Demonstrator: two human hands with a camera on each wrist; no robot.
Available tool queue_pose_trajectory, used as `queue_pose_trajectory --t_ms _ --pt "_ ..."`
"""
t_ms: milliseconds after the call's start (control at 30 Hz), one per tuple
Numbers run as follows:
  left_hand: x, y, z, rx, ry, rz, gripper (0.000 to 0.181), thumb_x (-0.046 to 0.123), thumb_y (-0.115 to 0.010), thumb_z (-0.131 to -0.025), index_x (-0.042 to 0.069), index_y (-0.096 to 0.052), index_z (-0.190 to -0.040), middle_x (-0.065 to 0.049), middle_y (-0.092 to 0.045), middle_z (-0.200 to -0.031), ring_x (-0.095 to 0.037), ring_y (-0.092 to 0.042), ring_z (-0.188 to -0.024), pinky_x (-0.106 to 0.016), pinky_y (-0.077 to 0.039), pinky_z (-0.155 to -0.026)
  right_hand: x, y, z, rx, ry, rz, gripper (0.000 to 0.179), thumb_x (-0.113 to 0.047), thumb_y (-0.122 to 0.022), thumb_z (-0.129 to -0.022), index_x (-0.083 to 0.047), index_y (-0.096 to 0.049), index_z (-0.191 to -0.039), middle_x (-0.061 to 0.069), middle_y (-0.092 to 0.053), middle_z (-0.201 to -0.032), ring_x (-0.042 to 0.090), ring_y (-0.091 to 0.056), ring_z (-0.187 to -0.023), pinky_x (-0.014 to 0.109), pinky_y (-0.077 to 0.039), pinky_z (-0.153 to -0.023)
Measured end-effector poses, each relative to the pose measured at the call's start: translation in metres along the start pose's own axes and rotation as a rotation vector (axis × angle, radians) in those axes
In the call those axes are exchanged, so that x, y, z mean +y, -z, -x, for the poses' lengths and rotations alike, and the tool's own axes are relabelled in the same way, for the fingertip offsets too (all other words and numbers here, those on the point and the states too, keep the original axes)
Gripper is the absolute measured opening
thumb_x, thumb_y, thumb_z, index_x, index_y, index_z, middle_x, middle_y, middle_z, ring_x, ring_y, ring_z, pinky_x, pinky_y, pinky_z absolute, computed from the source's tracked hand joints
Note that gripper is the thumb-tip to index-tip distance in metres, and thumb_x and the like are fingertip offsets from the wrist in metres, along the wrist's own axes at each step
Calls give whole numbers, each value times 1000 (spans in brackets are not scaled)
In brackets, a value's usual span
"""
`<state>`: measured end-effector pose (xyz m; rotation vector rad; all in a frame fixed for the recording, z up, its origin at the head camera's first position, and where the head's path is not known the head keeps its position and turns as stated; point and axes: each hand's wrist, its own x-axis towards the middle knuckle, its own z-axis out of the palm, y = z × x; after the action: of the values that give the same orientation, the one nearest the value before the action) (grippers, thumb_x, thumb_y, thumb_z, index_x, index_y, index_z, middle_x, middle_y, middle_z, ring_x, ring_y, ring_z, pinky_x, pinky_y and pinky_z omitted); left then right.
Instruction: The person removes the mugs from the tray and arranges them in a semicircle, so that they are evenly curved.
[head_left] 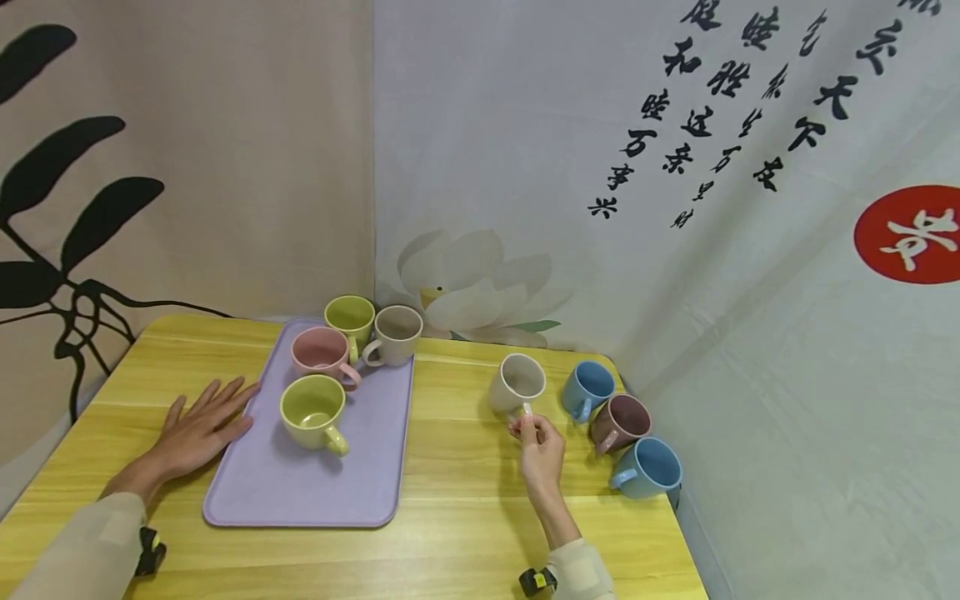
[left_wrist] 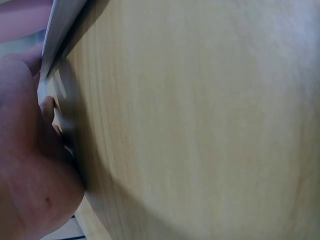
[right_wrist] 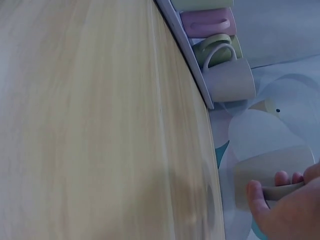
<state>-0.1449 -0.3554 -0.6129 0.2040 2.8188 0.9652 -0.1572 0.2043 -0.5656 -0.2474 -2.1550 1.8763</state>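
My right hand (head_left: 542, 454) pinches the handle of an off-white mug (head_left: 517, 382) right of the table's middle. In the right wrist view, a gap shows between this mug (right_wrist: 272, 167) and the tabletop, so it appears lifted. My left hand (head_left: 197, 435) rests with spread fingers on the table, its fingertips at the left edge of a lilac tray (head_left: 315, 504). Toward the tray's back stand a yellow-green mug (head_left: 349, 317), a grey-beige mug (head_left: 398, 333) and a pink mug (head_left: 321, 352). Another yellow-green mug (head_left: 312, 407) is in front of them.
A blue mug (head_left: 589, 385), a mauve mug (head_left: 628, 419) and a second blue mug (head_left: 652, 468) line the right side of the wooden table (head_left: 457, 517). Behind the table hangs a printed cloth (head_left: 480, 150) with a flower and dark writing.
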Motion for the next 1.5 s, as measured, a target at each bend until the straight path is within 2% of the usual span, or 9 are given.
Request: queue_pose_trajectory --t_ms 233,467,667,800,967,1200,1500 --pt "1 0 -1 -1 -1 1 71 50 -42 -122 20 -20 -182 -30 -8 -188 -60 12 -174 -83 26 -129 3 11 -4 25 -10 5 28 -10 -60 -117 15 -72 -112 35 -78 -109 14 -83 -95 29 -70 -94" --pt "0 0 -1 1 -5 3 71 49 -42 -122 19 -20 -182 -30 -8 -189 -60 12 -174 -82 26 -129 8 21 -11 64 -5 54 30 -11 -60 -118 16 -72 -113 32 -79 -109 14 -83 -94 32 -70 -94" --pt "1 1 0 4 -5 4 70 49 -42 -122 19 -21 -182 -29 -8 -189 -60 11 -174 -83 25 -129 12 26 -20 99 7 52 28 -7 -60 -117 17 -72 -110 34 -78 -105 12 -80 -91 26 -70 -89" --pt "2 1 1 5 -4 4 70 49 -42 -122 19 -21 -182 -29 -8 -189 -60 11 -174 -83 25 -129 12 28 -27 127 22 75 26 -6 -62 -116 16 -73 -107 30 -80 -99 15 -82 -88 26 -70 -86" --pt "1 0 1 4 -1 4 70 49 -41 -122 19 -20 -182 -29 -8 -189 -60 12 -174 -82 26 -129 13 28 -34 151 24 119 27 -8 -63 -116 14 -74 -104 31 -80 -98 26 -86 -92 36 -72 -89" --pt "-1 -1 0 5 -3 -1 70 49 -41 -122 20 -21 -182 -28 -8 -189 -59 11 -174 -82 25 -129 15 26 -43 177 -9 106 28 -11 -65 -115 12 -75 -104 30 -80 -98 22 -85 -90 30 -71 -86" --pt "1 0 1 8 -7 4 70 48 -42 -122 20 -21 -182 -28 -9 -189 -59 11 -174 -82 25 -130 16 21 -55 185 -47 84 27 -9 -63 -115 15 -74 -110 35 -80 -109 32 -85 -99 36 -71 -92"
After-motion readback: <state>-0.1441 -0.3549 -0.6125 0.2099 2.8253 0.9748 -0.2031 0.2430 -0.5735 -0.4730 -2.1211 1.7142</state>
